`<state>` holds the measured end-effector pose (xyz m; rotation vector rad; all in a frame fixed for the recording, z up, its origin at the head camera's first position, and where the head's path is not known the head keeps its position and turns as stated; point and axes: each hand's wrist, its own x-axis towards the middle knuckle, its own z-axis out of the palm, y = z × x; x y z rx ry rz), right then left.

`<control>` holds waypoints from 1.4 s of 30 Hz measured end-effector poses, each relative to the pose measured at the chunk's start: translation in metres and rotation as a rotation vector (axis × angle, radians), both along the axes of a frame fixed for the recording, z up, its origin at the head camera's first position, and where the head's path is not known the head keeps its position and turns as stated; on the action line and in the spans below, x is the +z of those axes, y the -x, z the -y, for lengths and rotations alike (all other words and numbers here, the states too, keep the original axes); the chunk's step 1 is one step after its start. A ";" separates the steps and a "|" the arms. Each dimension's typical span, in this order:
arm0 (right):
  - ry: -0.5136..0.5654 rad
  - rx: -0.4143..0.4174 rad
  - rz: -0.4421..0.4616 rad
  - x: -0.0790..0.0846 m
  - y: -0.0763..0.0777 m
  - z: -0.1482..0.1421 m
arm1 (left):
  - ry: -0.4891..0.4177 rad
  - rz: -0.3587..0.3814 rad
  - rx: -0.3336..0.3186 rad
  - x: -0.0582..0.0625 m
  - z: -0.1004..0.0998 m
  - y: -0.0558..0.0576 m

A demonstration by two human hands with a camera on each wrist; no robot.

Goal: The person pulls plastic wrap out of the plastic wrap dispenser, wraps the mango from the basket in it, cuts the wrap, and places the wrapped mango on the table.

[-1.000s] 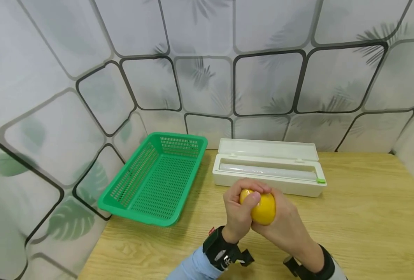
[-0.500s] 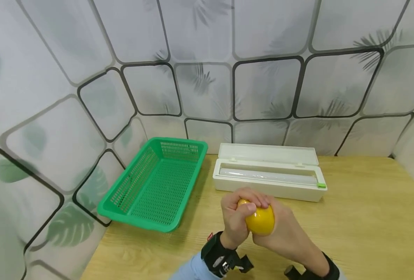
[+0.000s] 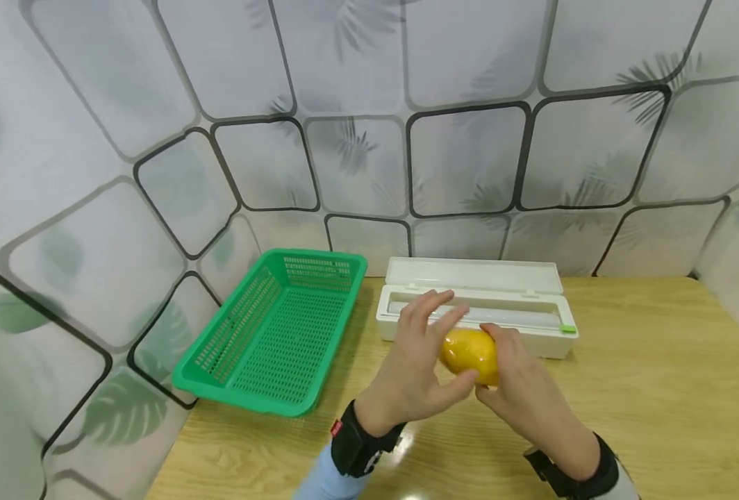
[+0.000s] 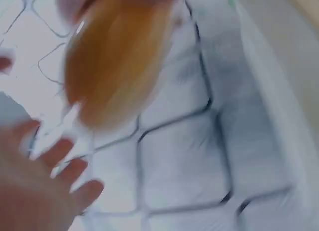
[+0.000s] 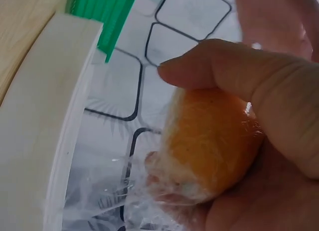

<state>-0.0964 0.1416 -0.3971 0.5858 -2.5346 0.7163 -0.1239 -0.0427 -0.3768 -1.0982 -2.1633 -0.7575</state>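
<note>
My right hand (image 3: 528,389) grips a yellow-orange oval fruit (image 3: 471,354) wrapped in clear cling film. In the right wrist view, the thumb and fingers press round the fruit (image 5: 214,141), and loose crumpled film (image 5: 154,211) trails below it. Beside it on the left, my left hand (image 3: 410,361) has its fingers spread, with the thumb tip close under the fruit. A gap shows between the left fingers (image 4: 65,173) and the blurred fruit (image 4: 114,66) in the left wrist view. Both hands are over the table, in front of a white cling film dispenser (image 3: 547,347).
The dispenser's lid (image 3: 476,273) stands raised; a film roll (image 3: 519,318) lies inside, and a green slider (image 3: 567,329) sits at its right end. A green plastic basket (image 3: 310,399) stands at the left on the wooden table (image 3: 651,389). A patterned sheet (image 3: 463,160) rises behind.
My left hand has let go of the fruit and spread its fingers. My right hand keeps hold of the fruit, now lifted slightly and turned to lie more sideways.
</note>
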 end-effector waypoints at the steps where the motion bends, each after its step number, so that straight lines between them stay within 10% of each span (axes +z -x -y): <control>1: -0.029 -0.005 0.007 -0.001 0.001 -0.002 | 0.151 -0.052 0.078 0.001 0.001 -0.003; 4: -0.089 -0.016 0.028 -0.003 0.001 -0.006 | 0.500 -0.132 0.251 -0.003 -0.003 -0.010; 7: -0.118 -0.010 0.034 -0.005 0.001 -0.007 | 0.608 -0.156 0.356 -0.013 -0.012 -0.010; 18: -0.085 0.088 -0.074 -0.010 0.013 -0.020 | 0.493 -0.043 0.271 -0.015 0.000 0.005; 42: -0.066 0.090 -0.194 -0.014 0.018 -0.015 | 0.412 0.215 0.159 -0.015 -0.008 0.002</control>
